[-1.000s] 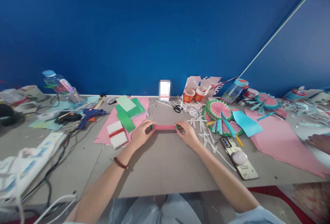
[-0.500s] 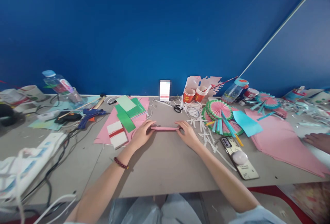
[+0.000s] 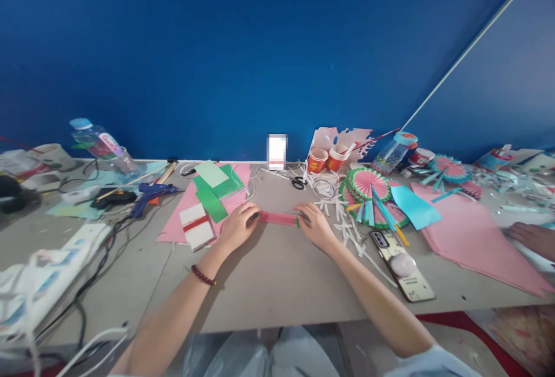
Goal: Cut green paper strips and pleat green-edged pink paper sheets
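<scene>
Holds a pleated pink paper strip (image 3: pixel 278 218) over the middle of the table (image 3: pixel 277 290), left end between the fingers of the left hand (image 3: pixel 239 225), right, green-edged end between those of the right hand (image 3: pixel 315 225), without showing clearly whether it touches the surface. Has a white block (image 3: pixel 197 226) with a red band near the left wrist, beside green sheets (image 3: pixel 211 202), and, past the right hand, white paper strips (image 3: pixel 344 231), a round pink-and-green fan (image 3: pixel 369 185) and a phone (image 3: pixel 416 285).
</scene>
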The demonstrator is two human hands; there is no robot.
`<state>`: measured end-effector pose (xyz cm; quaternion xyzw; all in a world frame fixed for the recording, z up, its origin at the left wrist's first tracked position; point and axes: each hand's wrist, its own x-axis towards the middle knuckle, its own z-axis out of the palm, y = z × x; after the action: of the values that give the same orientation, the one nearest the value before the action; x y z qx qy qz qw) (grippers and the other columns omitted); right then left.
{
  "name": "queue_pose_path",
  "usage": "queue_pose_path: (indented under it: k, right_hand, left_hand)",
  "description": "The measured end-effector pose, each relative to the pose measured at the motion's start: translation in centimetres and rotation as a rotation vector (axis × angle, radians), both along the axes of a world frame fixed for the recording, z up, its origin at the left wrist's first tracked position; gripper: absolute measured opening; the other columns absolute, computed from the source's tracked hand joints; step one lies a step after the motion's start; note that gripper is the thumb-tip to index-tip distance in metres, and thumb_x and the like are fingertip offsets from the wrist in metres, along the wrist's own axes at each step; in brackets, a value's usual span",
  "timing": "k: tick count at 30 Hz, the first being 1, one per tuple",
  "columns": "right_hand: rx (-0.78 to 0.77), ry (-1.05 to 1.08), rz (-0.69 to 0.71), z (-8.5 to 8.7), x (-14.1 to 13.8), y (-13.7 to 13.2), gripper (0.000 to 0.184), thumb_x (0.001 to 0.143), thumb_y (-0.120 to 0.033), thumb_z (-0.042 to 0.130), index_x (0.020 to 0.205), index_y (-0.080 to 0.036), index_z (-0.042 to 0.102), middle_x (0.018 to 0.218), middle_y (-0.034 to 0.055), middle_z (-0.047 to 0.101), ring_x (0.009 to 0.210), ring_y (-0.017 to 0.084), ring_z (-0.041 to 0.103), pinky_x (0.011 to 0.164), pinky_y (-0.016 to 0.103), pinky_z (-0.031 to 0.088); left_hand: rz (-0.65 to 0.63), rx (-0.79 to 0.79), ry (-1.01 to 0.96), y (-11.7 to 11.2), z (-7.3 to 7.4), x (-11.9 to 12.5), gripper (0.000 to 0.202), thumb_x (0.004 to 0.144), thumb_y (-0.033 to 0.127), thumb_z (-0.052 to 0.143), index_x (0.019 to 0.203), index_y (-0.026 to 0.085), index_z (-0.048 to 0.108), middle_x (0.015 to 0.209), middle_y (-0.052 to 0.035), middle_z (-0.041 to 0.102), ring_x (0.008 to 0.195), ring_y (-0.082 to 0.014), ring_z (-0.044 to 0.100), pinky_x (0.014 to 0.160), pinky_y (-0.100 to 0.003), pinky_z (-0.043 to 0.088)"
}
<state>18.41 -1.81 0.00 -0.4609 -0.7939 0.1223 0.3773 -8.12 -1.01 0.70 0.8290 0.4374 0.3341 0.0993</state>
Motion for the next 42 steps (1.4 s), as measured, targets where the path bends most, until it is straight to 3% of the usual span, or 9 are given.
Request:
queue_pose_path:
  k: [8,12,18,21,28,35,42]
  right_hand:
    - [-0.029,-0.171,0.114,0.6,-0.7,-0.7,0.026,0.087,-0.013,0.050,0.107,-0.021,0.063,0.109,0.0100,0.067,0.104,0.023,0.061,0.091,0.041,0.045]
    - [-0.057,-0.140,0.143,1.2,-1.0,-1.2,0.026,0.087,-0.015,0.050,0.109,-0.021,0.062,0.107,0.0106,0.068,0.100,0.022,0.062,0.090,0.041,0.045]
    - [-0.304,0.073,0.328,1.9,-1.7,-2.5,0.030,0.086,-0.018,0.050,0.114,-0.021,0.062,0.103,0.0066,0.070,0.084,0.016,0.067,0.078,0.029,0.052]
    - [-0.381,0.092,0.344,1.9,-2.1,-2.9,0.032,0.085,-0.017,0.050,0.114,-0.021,0.062,0.098,0.0047,0.071,0.076,0.015,0.067,0.069,0.025,0.053]
    - [-0.081,-0.084,0.290,1.8,-2.2,-2.4,0.030,0.086,-0.013,0.049,0.110,-0.022,0.065,0.107,0.0092,0.069,0.100,0.021,0.062,0.089,0.038,0.048]
    - [-0.081,-0.095,0.254,1.1,-2.1,-2.1,0.031,0.086,-0.010,0.048,0.110,-0.022,0.065,0.103,0.0076,0.071,0.094,0.019,0.065,0.085,0.035,0.049]
    - [-0.085,-0.100,0.247,0.9,-1.9,-1.9,0.036,0.084,-0.006,0.045,0.110,-0.022,0.065,0.102,0.0066,0.071,0.094,0.019,0.064,0.085,0.035,0.048]
  left_hand:
    - [-0.116,0.044,0.174,-0.7,0.3,0.9,0.022,0.091,0.021,0.045,0.103,0.022,0.063,0.099,-0.0061,0.065,0.091,-0.0200,0.060,0.081,-0.036,0.049]
    - [-0.107,0.054,0.210,-0.5,0.2,0.8,0.023,0.089,0.019,0.046,0.103,0.023,0.064,0.102,-0.0067,0.066,0.097,-0.0215,0.059,0.085,-0.040,0.048]
    - [-0.066,0.050,0.133,-0.1,-0.4,0.5,0.027,0.090,0.020,0.044,0.108,0.023,0.064,0.115,-0.0067,0.065,0.106,-0.0213,0.059,0.092,-0.041,0.048]
    - [-0.043,0.026,0.079,0.0,-0.5,0.5,0.027,0.091,0.023,0.044,0.109,0.024,0.064,0.116,-0.0066,0.065,0.104,-0.0208,0.061,0.091,-0.039,0.049]
    - [-0.122,-0.033,0.096,-0.7,-0.1,1.1,0.031,0.092,0.028,0.046,0.121,0.025,0.058,0.131,-0.0073,0.056,0.117,-0.0222,0.054,0.099,-0.041,0.046]
    - [-0.270,-0.045,0.203,-1.0,-0.4,1.9,0.043,0.092,0.032,0.048,0.135,0.027,0.046,0.144,-0.0070,0.044,0.135,-0.0227,0.037,0.111,-0.046,0.032]
    - [-0.300,-0.079,0.241,-1.2,-1.1,2.0,0.054,0.091,0.041,0.049,0.141,0.026,0.037,0.148,-0.0078,0.038,0.137,-0.0239,0.032,0.112,-0.043,0.031]
